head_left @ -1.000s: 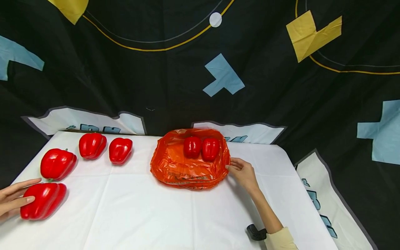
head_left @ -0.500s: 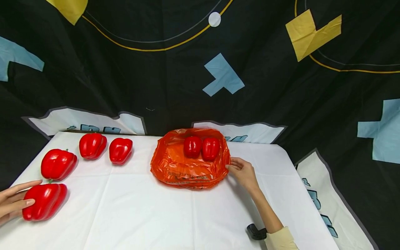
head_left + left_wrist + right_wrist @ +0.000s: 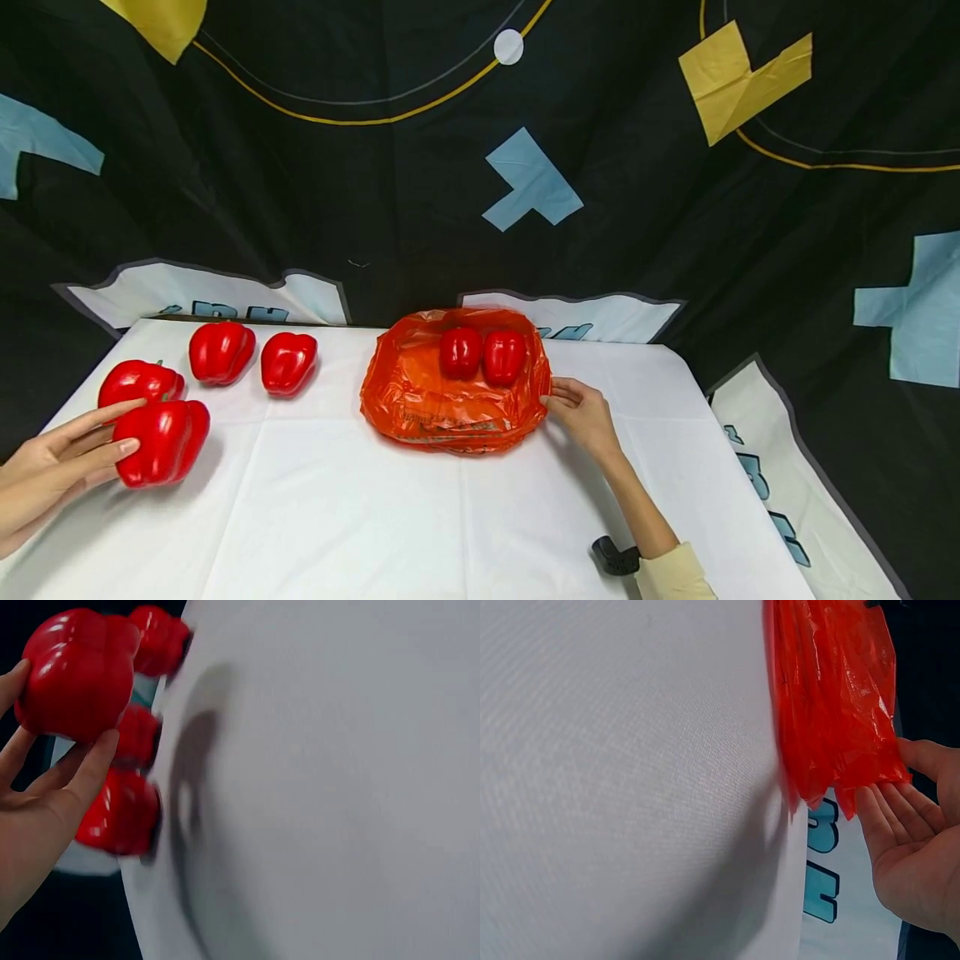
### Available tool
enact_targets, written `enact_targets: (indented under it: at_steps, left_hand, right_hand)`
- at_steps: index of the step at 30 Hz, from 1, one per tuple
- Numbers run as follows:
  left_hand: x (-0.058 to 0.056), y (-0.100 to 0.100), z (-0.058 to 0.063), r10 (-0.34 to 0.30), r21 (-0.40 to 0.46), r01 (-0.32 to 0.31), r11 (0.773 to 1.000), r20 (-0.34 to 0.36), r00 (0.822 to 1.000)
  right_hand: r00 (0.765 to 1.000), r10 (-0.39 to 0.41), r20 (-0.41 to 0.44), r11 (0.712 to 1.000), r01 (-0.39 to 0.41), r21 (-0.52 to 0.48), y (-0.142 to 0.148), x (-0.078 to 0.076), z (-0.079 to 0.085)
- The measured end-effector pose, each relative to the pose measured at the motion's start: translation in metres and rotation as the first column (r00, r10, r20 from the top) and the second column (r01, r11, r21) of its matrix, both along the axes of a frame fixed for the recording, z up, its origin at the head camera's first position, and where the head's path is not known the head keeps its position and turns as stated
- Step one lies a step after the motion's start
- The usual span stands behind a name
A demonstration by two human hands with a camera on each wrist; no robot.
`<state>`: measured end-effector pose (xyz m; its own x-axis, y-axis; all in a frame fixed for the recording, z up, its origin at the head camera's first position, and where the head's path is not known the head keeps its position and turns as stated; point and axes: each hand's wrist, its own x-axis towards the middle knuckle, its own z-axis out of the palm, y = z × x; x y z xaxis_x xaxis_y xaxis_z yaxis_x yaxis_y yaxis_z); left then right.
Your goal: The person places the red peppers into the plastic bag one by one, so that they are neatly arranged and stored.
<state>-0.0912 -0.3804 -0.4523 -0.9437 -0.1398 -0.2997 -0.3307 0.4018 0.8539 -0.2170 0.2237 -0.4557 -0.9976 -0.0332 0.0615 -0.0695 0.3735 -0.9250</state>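
Observation:
My left hand (image 3: 71, 467) grips a red bell pepper (image 3: 163, 442) between thumb and fingers, raised over the white table; its shadow falls on the cloth in the left wrist view (image 3: 79, 675). Behind it sits another bell pepper (image 3: 135, 381), partly covered by the held one. At the table's middle back an orange plastic bag (image 3: 427, 408) lies with its mouth spread, two bell peppers (image 3: 505, 357) inside. My right hand (image 3: 588, 417) pinches the bag's right rim; in the right wrist view the thumb and fingers (image 3: 896, 814) hold the film's edge.
Two more bell peppers, one at the back left (image 3: 221, 352) and one right of it (image 3: 288, 363), stand on the white tablecloth (image 3: 337, 517). A black strapped device (image 3: 615, 557) is on the right wrist. A dark printed curtain (image 3: 420, 183) hangs behind the table.
My left hand has lifted the front-left bell pepper and carried it right and toward the back. The right hand stays at the bag's rim.

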Motion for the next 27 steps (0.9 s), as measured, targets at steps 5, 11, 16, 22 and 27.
enact_targets:
  at_steps: [5, 11, 16, 22, 27]
  left_hand:
    - [-0.008, 0.036, 0.015, -0.029, 0.015, 0.031, 0.999, -0.09, 0.996]
    - [-0.022, 0.068, 0.033, -0.137, 0.072, 0.149, 0.986, -0.155, 0.978]
    - [-0.035, 0.097, 0.045, -0.225, 0.128, 0.249, 0.96, -0.175, 0.959]
    - [-0.052, 0.134, 0.052, -0.241, 0.174, 0.283, 0.943, -0.228, 0.943]
    - [-0.068, 0.163, 0.053, -0.263, 0.178, 0.314, 0.933, -0.263, 0.928]
  right_hand:
    - [1.0, -0.001, -0.002, 1.0, 0.001, 0.006, 0.001, -0.001, 0.0]
    - [1.0, 0.006, -0.003, 1.0, -0.006, -0.003, 0.0, -0.001, 0.001]
    - [1.0, 0.005, 0.0, 1.0, -0.005, 0.0, 0.0, -0.002, 0.001]
    - [1.0, 0.01, -0.004, 1.0, -0.01, 0.006, 0.001, -0.002, 0.0]
    - [1.0, 0.006, 0.006, 1.0, -0.006, 0.011, 0.001, -0.002, 0.0]
